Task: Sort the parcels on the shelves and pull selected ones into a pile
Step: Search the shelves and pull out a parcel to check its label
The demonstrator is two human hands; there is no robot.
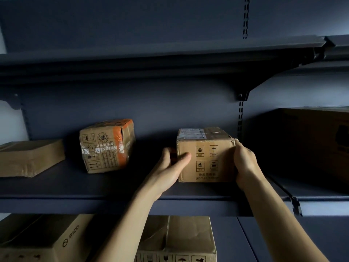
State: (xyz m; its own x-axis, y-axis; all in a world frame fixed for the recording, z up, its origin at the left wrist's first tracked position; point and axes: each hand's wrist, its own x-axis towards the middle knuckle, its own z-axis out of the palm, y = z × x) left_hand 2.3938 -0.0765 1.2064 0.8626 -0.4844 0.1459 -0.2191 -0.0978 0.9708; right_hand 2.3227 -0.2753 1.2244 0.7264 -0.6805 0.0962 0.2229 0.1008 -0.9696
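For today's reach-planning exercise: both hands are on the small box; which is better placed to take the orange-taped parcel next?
Probably left. The left hand holds the small box on the side nearest the orange-taped parcel; the right hand sits beyond it.

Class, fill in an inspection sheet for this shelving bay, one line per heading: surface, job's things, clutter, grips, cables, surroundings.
Surface: dark middle shelf, parcels standing on it.
Job's things: small box held at both sides; orange-taped box left of it; flat parcel far left; large box in shadow at right.
Clutter: nothing seen.
Grips: left hand and right hand hold the small box.
Cables: nothing seen.
Surroundings: upper shelf above; PICO box and creased box below.
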